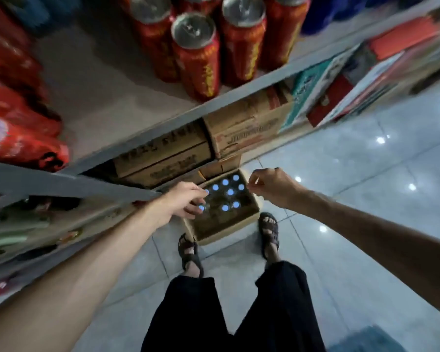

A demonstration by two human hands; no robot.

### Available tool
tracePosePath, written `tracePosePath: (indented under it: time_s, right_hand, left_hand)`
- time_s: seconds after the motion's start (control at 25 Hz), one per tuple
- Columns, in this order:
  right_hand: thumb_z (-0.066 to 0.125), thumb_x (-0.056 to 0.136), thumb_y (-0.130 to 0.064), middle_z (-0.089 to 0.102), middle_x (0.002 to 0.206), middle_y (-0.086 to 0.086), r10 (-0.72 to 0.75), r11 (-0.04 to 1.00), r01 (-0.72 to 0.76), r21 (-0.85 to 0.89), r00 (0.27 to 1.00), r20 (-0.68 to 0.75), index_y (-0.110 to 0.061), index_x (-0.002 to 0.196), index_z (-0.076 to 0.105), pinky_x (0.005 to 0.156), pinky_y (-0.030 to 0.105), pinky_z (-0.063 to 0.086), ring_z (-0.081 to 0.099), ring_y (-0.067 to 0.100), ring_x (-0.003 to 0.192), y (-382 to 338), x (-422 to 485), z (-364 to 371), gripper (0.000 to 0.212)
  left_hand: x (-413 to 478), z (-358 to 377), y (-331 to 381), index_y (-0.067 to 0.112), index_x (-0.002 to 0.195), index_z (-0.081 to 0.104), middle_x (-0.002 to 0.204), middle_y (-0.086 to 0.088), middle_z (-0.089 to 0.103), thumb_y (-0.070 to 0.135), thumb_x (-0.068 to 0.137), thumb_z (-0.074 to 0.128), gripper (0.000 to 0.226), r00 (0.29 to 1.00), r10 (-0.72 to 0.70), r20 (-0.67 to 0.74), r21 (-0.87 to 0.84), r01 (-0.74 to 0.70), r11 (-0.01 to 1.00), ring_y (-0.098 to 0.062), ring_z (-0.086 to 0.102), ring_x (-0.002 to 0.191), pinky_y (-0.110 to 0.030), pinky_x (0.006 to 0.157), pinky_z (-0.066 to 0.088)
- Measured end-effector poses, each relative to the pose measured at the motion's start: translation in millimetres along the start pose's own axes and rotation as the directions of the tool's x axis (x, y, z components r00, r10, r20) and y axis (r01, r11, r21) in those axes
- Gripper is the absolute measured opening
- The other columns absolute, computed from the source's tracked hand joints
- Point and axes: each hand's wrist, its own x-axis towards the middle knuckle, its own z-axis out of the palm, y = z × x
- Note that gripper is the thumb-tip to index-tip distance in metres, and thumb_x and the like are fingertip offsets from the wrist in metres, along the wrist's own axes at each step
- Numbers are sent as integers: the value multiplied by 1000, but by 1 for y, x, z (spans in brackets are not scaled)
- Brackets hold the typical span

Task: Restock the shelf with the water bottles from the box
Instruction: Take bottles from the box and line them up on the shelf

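Water bottles [225, 182] are probably heavy and slick, so grab the necks. Left hand [186, 199] is open, right hand [269, 186] grip unclear.

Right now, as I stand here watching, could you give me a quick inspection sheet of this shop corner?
Surface: glossy tiled floor; grey shelf with a bare patch beside the cans.
Job's things: open cardboard box on the floor, with blue-capped water bottles upright in its far part.
Clutter: brown cartons under the shelf.
Hands: left hand reaches to the caps at the box's left side; right hand hovers over its right edge, fingers curled; grip unclear on both.
Cables: nothing seen.
Surroundings: red cans and red packets on the shelf; sandalled feet beside the box.
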Motion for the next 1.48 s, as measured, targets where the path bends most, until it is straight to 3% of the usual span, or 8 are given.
tracePosePath:
  time_s: [0.24,0.44,0.56,0.72,0.88,1.12,1.32,1.48]
  right_hand:
    - [60,79,-40,59,74,-1,269,902,-288,323,958,101,-28,66,51,69,42,57,65,29,75,68,66,168,20]
    - [63,84,-40,64,110,7,228,948,-237,213,971,65,-21,112,58,75,35,54,66,30,97,136,155,301,34]
    - [65,86,-46,52,127,5,76,987,-80,137,997,34,-26,134,46,84,37,52,63,30,105,145,215,372,55]
    - [50,97,-27,38,137,10,-103,995,103,-10,994,36,-36,147,28,84,40,48,56,33,114,150,294,462,55]
    - [41,101,-24,33,139,13,-21,998,20,-60,1000,-10,-28,143,30,80,39,49,51,30,117,139,324,522,43]
    - [34,103,-28,59,103,5,8,994,-25,-103,986,-164,-15,139,29,64,34,32,63,25,85,135,321,532,38]
    - [53,91,-37,62,86,0,-38,968,58,245,995,-89,-19,116,40,62,33,44,59,25,72,134,267,474,34]
    - [68,81,-33,66,86,-4,80,770,6,637,991,-106,-25,94,51,66,21,49,62,12,78,131,214,378,23]
  left_hand:
    - [116,18,-74,15,109,55,103,-8,60,22,92,60,19,988,-142,-56,-66,138,988,-24,59,93,-41,92,50]
    - [257,49,-180,21,104,49,110,-7,52,20,91,57,15,942,-294,-161,1,298,955,-21,50,94,-31,77,42]
    - [336,54,-231,13,142,35,143,-11,40,20,91,55,56,909,-357,-215,4,367,930,-33,42,126,-42,104,37]
    - [433,42,-284,18,125,45,128,-7,55,24,83,55,43,898,-248,-364,91,299,950,-25,52,111,-39,100,43]
    - [474,31,-302,15,101,60,113,-17,65,14,81,58,19,879,-239,-412,-4,261,965,-29,62,98,-40,80,52]
    - [485,22,-306,13,114,59,113,-15,66,13,80,62,34,867,-309,-391,-143,274,951,-29,62,102,-37,86,51]
    - [440,35,-280,16,132,46,123,-5,57,24,80,61,54,909,-133,-396,121,195,973,-26,53,112,-36,97,44]
    - [372,51,-226,13,144,41,142,-6,49,0,83,57,65,997,-16,-76,246,34,969,-22,46,129,-32,105,37]
